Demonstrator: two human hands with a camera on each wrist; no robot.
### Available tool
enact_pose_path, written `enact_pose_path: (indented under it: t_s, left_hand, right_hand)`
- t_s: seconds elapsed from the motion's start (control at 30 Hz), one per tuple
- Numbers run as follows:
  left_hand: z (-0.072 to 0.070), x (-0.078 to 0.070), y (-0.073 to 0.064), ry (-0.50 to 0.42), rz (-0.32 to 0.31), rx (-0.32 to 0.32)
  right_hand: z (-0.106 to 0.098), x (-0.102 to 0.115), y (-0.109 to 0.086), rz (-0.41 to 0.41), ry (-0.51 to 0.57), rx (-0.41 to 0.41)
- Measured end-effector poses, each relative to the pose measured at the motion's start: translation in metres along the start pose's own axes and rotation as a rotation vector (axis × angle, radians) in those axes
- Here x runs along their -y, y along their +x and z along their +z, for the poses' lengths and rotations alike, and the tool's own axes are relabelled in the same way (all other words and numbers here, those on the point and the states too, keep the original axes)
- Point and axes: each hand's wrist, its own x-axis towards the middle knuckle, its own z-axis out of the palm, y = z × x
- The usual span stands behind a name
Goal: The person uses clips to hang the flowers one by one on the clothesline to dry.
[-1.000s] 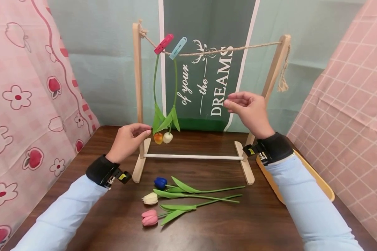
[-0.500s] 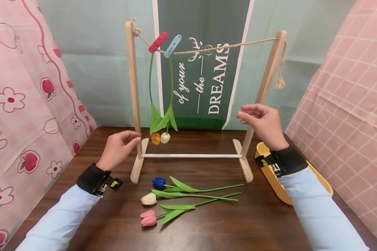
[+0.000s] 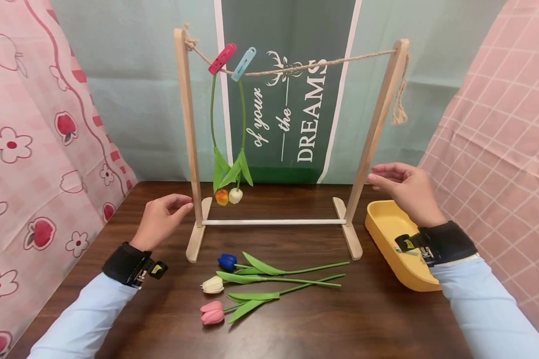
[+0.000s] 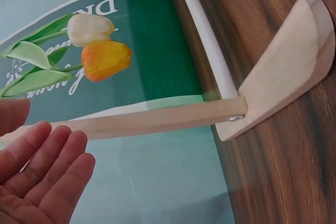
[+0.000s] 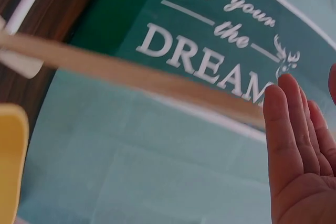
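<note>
My left hand [image 3: 161,219] is beside the left post [image 3: 188,124] of a wooden rack, holding nothing, its fingers relaxed. Near the right post, my right hand [image 3: 406,192] hovers above a yellow tray [image 3: 382,239], its fingers straight and apart from the thumb in the right wrist view. From the rack's rope [image 3: 314,67], a red clothespin [image 3: 222,59] and a light blue clothespin [image 3: 244,64] hold two tulips upside down by their stems. One is an orange tulip [image 3: 222,197], the other a white tulip [image 3: 235,196]. The tray's contents are mostly hidden by my right wrist.
A blue tulip [image 3: 227,262], a cream tulip [image 3: 213,285] and a pink tulip [image 3: 212,313] lie on the brown table [image 3: 296,334] before the rack. A white bar [image 3: 274,222] joins the rack's feet. Patterned pink curtains stand at both sides.
My right hand has moved right and down, from before the banner to over the yellow tray. My left hand has drawn left and slightly down, away from the hanging tulips.
</note>
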Motion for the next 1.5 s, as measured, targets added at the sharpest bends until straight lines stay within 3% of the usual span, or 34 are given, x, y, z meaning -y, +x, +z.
enact_pose_path:
  t_s: [0.27, 0.53, 0.77, 0.93, 1.2, 1.37, 1.5]
  left_hand:
    - [-0.005, 0.007, -0.008, 0.027, -0.004, -0.008]
    - [-0.005, 0.012, -0.013, 0.048, 0.005, -0.005]
    - [-0.004, 0.014, -0.015, 0.054, 0.000, -0.020]
    - [-0.002, 0.014, -0.016, 0.045, -0.013, -0.015]
    - [0.003, 0.015, -0.014, 0.037, -0.023, -0.008]
    - [0.005, 0.015, -0.013, 0.027, -0.021, 0.005]
    - [0.008, 0.017, -0.012, 0.031, -0.017, 0.008]
  right_hand:
    - [-0.029, -0.020, -0.004, 0.061, -0.096, 0.020]
    - [-0.055, -0.036, -0.004, 0.096, -0.352, 0.064]
    - [-0.075, -0.053, -0.001, 0.081, -0.568, 0.206]
    - [-0.089, -0.064, 0.001, 0.177, -0.689, 0.320]
    - [-0.096, -0.084, -0.002, 0.249, -0.693, 0.484]
    - [-0.092, -0.096, -0.007, 0.428, -0.678, 0.574]
    - [-0.084, -0.106, -0.013, 0.605, -0.640, 0.556]
